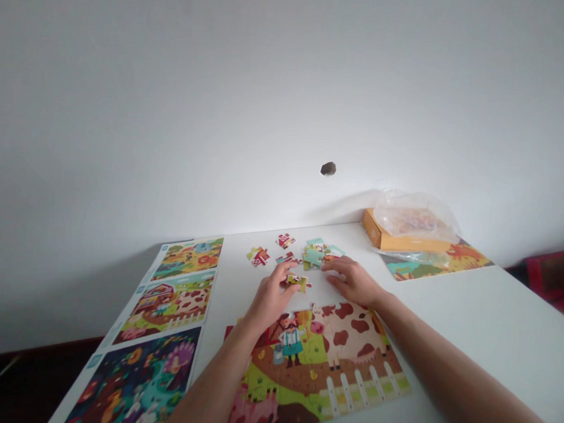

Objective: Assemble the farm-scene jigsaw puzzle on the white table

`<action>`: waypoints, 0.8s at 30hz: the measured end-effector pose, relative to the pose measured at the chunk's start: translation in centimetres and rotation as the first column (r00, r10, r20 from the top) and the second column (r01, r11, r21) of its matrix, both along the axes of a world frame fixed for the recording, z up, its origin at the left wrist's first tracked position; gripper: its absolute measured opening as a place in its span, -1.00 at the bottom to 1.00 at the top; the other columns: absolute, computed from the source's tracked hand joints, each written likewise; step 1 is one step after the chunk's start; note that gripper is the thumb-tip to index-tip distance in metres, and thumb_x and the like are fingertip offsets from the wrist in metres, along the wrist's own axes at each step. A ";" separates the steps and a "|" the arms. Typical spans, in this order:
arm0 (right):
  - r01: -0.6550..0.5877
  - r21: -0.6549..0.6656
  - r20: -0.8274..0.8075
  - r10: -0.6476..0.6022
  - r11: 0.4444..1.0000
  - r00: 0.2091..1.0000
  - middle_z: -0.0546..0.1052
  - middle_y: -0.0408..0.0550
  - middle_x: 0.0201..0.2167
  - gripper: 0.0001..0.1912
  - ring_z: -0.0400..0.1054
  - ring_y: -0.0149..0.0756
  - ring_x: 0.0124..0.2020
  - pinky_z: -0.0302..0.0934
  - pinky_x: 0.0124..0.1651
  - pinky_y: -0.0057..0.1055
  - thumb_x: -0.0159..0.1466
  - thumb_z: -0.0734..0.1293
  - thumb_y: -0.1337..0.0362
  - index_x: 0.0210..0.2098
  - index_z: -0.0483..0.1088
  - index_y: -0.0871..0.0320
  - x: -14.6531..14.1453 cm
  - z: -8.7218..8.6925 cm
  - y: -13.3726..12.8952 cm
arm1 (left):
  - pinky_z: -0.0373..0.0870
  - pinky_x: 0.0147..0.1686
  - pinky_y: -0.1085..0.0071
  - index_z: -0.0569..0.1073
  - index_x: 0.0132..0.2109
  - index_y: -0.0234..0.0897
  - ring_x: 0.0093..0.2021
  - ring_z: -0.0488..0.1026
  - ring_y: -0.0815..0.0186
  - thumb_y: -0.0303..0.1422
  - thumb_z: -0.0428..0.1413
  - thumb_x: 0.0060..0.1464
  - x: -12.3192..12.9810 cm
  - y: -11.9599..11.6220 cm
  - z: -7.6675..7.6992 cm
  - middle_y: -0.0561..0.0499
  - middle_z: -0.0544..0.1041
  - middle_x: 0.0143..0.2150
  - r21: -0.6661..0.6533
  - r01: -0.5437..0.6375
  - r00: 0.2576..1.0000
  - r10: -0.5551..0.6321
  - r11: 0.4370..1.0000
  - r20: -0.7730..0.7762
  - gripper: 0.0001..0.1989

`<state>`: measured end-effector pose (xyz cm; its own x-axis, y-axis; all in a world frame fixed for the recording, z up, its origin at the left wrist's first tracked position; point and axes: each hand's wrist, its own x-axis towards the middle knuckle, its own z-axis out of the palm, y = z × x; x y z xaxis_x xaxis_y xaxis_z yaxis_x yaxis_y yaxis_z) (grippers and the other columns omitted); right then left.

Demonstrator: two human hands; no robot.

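The left hand (271, 293) is curled downward, its fingertips (288, 271) at a loose puzzle piece (297, 283); I cannot tell whether the piece is gripped or only touched. The right hand (355, 282) is half open, its fingers loosely spread just beside that piece, with nothing visible in its hold.

Both hands are just beyond the ragged top edge of the farm jigsaw puzzle (317, 366), which shows a cow, a farmer and a white fence. Farther beyond it lie a small heap of loose pieces (316, 255) and a few scattered pieces (260, 256). Left of the puzzle is a long printed sheet of illustrated scenes (152, 342). Beyond it to the right, an orange cardboard box (381, 235) sits with a clear plastic bag (415, 218) on top, at the far side of the white counter (493, 333).
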<state>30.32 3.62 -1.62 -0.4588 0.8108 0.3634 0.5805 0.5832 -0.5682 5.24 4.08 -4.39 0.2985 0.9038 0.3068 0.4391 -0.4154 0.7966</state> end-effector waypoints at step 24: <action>0.140 -0.355 -0.253 -0.240 0.924 0.937 0.33 -0.18 -0.65 -0.59 0.00 -0.49 -0.61 -0.14 -0.55 -0.48 0.19 0.34 -0.04 -0.41 0.52 0.23 2.6 1.2 0.4 | 0.35 -0.27 0.48 0.45 -0.30 -0.27 -0.33 0.42 0.37 -0.32 0.05 0.19 0.7 -1.0 2.1 0.03 0.49 -0.37 0.230 0.005 1.000 -0.011 0.973 0.027 -0.85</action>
<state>32.88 4.05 -0.44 -0.2002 0.9673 0.1555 0.4449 0.2312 -0.8652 5.92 3.12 -2.33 0.2939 0.8055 0.5145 0.4144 -0.5925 0.6909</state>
